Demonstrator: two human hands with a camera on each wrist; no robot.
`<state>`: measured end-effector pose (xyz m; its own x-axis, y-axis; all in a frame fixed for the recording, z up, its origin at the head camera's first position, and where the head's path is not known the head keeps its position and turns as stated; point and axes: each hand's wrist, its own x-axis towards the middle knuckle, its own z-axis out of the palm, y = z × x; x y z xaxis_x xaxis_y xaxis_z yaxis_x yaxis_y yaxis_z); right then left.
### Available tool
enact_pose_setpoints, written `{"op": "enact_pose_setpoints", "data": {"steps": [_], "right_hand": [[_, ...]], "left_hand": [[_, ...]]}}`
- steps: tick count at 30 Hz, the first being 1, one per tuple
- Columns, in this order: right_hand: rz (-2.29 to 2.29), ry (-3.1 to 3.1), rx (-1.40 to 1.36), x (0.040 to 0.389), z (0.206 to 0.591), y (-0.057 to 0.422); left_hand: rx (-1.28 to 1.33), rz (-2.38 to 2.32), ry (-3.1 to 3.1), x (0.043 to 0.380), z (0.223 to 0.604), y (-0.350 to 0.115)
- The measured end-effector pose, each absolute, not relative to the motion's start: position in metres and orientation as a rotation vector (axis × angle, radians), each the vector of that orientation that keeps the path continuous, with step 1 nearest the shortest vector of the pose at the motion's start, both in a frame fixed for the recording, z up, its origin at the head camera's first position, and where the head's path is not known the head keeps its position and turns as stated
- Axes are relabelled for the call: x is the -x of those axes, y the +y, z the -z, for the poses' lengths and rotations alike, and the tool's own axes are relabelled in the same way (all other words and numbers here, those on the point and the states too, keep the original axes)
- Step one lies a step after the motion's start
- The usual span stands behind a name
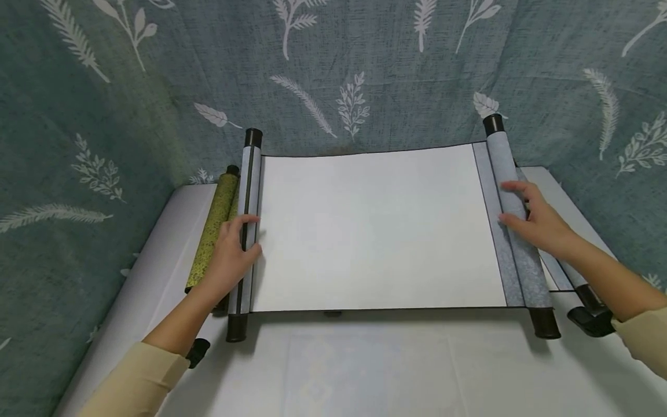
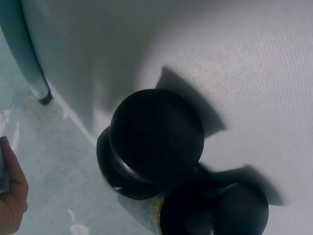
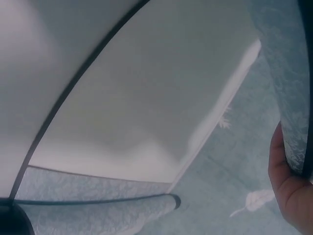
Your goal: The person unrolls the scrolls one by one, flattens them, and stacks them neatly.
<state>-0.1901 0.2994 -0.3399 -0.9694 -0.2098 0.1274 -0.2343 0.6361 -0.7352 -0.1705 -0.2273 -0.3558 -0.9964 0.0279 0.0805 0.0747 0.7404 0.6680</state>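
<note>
A hanging scroll (image 1: 375, 231) is spread between my hands, its white sheet blank and its two grey-blue rollers tipped with black knobs. My left hand (image 1: 233, 252) grips the left roller (image 1: 242, 292), thumb and fingers on either side. On the right roller (image 1: 504, 165), my right hand (image 1: 539, 223) holds with thumb and fingers spread across it. The right wrist view shows the right hand (image 3: 291, 196) curled under that roller (image 3: 286, 93). At the left edge of the left wrist view, part of the left hand (image 2: 12, 196) shows against the grey roller.
Yellow-green patterned scrolls (image 1: 216, 226) lie rolled left of my left hand; their black knobs (image 2: 156, 134) fill the left wrist view. Beneath the held scroll, another grey-blue roller (image 3: 98, 213) lies on the white table (image 1: 365, 370). A leaf-printed green cloth (image 1: 333, 75) hangs behind.
</note>
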Motion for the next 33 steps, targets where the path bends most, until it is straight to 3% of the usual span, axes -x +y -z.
{"op": "enact_pose_setpoints", "data": {"steps": [7, 14, 23, 33], "right_hand": [[-1.276, -2.886, -0.239, 0.195, 0.336, 0.311], [-1.494, -2.907, -0.032, 0.209, 0.329, 0.334], [-1.274, -3.013, 0.046, 0.229, 0.331, 0.343], [-1.102, -3.094, 0.128, 0.237, 0.352, 0.361]], "left_hand": [[0.128, 1.062, -2.873, 0.173, 0.355, -0.229], [0.248, 1.366, -2.863, 0.182, 0.353, -0.225], [0.190, 1.704, -2.864, 0.204, 0.356, -0.209], [0.126, 1.779, -2.967, 0.230, 0.371, -0.181]]}}
